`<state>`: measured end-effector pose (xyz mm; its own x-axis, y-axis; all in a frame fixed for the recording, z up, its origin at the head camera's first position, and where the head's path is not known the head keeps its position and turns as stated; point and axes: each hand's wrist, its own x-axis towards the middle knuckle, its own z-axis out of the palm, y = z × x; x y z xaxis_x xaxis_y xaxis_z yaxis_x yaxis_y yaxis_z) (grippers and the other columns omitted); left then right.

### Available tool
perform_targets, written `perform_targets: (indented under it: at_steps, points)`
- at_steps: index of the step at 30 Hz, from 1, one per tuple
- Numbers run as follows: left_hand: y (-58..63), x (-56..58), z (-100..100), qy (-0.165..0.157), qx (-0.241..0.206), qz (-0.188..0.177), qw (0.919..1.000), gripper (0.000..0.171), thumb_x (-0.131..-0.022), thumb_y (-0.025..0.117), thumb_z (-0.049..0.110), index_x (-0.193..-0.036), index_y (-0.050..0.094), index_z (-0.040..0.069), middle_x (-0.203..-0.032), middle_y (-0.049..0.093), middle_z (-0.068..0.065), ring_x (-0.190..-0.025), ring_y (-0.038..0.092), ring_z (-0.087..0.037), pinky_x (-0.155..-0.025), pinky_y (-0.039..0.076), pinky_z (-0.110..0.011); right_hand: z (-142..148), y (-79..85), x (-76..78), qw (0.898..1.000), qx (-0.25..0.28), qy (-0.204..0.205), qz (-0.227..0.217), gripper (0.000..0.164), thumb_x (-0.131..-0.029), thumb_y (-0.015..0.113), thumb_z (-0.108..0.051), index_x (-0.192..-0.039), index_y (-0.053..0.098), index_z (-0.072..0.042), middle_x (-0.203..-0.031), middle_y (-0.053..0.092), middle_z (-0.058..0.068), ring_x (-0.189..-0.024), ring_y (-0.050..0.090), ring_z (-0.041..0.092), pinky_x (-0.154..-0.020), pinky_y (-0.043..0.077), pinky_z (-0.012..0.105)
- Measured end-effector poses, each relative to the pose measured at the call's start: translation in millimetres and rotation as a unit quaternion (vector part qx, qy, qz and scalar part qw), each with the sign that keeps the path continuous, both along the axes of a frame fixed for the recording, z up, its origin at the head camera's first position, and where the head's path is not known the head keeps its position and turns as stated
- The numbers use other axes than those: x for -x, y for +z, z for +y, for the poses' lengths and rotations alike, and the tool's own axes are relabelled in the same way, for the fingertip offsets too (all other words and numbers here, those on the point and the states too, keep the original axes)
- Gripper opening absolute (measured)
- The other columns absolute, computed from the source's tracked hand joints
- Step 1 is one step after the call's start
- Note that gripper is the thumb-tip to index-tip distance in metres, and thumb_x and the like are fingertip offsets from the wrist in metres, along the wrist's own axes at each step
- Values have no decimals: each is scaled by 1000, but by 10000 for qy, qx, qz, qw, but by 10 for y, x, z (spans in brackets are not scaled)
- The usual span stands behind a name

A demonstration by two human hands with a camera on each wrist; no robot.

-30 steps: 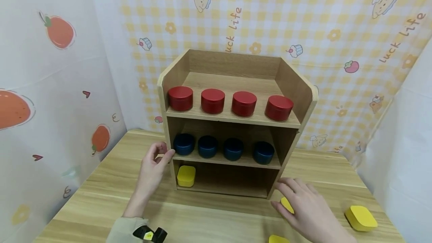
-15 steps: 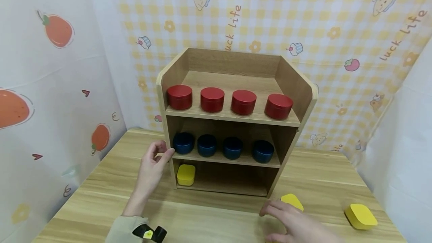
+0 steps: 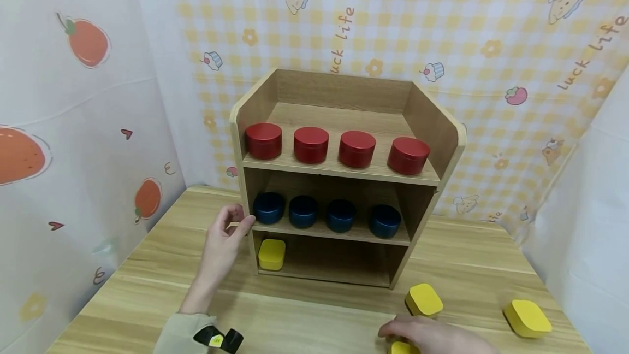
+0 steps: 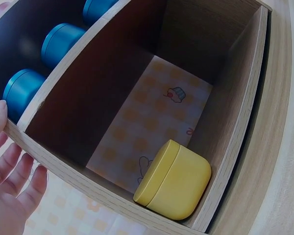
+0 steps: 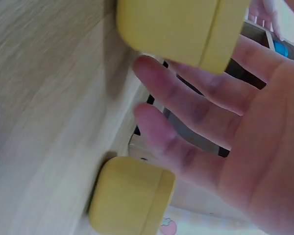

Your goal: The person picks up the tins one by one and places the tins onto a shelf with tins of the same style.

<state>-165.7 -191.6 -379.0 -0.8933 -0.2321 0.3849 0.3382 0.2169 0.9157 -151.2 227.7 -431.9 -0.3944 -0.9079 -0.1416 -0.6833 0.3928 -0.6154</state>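
Observation:
My left hand [image 3: 221,242] holds the left side panel of a small wooden shelf [image 3: 326,280]. Its thumb lies on the front edge and the other fingers are outside the panel, as the left wrist view shows. Low on the right, my right hand [image 3: 432,336] reaches over a yellow rounded-square box [image 3: 404,348] on the table. In the right wrist view several fairly straight fingers extend beside this box [image 5: 171,29]; the thumb is hidden. A second yellow box [image 3: 424,300] sits just beyond that hand. Another yellow box [image 4: 179,183] stands at the bottom shelf's left end.
Several red round tins [image 3: 310,145] line the top shelf and several blue round tins [image 3: 303,212] the middle one. Another yellow box [image 3: 528,318] lies at the table's right. Patterned cloth [image 3: 196,26] hangs behind and at the sides.
My right hand has moved down and toward me, from the yellow box near the shelf to the one at the bottom edge. My left hand stays on the shelf.

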Motion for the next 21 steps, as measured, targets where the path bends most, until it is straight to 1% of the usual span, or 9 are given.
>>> perform_targets:
  at_steps: [2, 3, 4, 7, 9, 12, 14, 17, 21]
  points:
    - [15, -12, 1, 11, 7, -44, 10000, 21, -96, 63, 8, -108, 51, -5, -99, 51, -11, -92, 51, -12, -73, 47, -15, 10, -19, 6, 10000, -32, -8, 10, 43, -95, 65, -36, -132, 55, -14, -123, 58, -9, -107, 54, 2, -82, 49, 25]
    - [53, -37, 14, 9, 24, -58, 10000, 21, -96, 63, 7, -108, 51, -5, -99, 50, -12, -91, 51, -12, -73, 47, -15, 13, -24, 6, 10000, -8, -2, -12, 43, -95, 65, -36, -131, 56, -15, -122, 58, -10, -105, 54, 1, -81, 49, 24]
    - [58, -41, 15, 2, 35, -42, 10000, 21, -96, 63, 7, -108, 51, -5, -99, 50, -12, -91, 51, -12, -73, 47, -15, 14, -30, 10, 10000, 24, 13, -7, 41, -95, 65, -36, -129, 56, -15, -120, 58, -11, -103, 54, 0, -80, 49, 24]
    - [57, -38, 12, 5, 47, -16, 10000, 20, -96, 63, 7, -107, 51, -5, -98, 50, -12, -91, 51, -11, -72, 47, -15, 12, -54, 24, 9999, 138, 34, -67, 36, -95, 66, -34, -125, 57, -17, -115, 58, -14, -97, 52, -3, -76, 48, 22]
    - [38, -23, 7, -9, 51, 61, 10000, 20, -96, 63, 6, -106, 51, -6, -98, 50, -11, -91, 51, -11, -72, 47, -15, 9, -60, 31, 9996, 155, -36, -229, 33, -94, 67, -34, -122, 58, -18, -112, 57, -17, -94, 52, -4, -74, 48, 21]
    - [-40, 32, -24, -27, 33, 118, 9999, 20, -96, 63, 7, -107, 51, -5, -99, 50, -10, -91, 51, -11, -72, 47, -16, -5, -59, 30, 9981, 4, -285, -538, 31, -93, 68, -34, -120, 58, -21, -110, 56, -20, -92, 51, -4, -74, 47, 21]
    - [-108, 77, -51, -31, 11, 108, 9999, 21, -96, 63, 8, -108, 51, -4, -99, 50, -10, -92, 51, -12, -73, 47, -16, -25, -59, 18, 9950, -160, -542, -824, 31, -92, 69, -36, -119, 58, -24, -108, 55, -21, -90, 51, -4, -73, 47, 22]
    - [-205, 140, -93, 0, -46, 21, 10000, 23, -96, 64, 11, -109, 52, -1, -101, 50, -9, -93, 51, -13, -73, 47, -16, -70, -71, -7, 9929, -346, -769, -835, 32, -91, 68, -40, -118, 58, -28, -108, 54, -22, -92, 50, -3, -75, 46, 23]
    - [-242, 156, -110, 4, -37, 42, 10000, 24, -95, 65, 13, -111, 52, 0, -102, 50, -8, -94, 51, -14, -73, 47, -16, -119, -88, -36, 9927, -445, -923, -638, 34, -90, 69, -44, -119, 56, -31, -108, 53, -22, -92, 49, -2, -75, 46, 24]
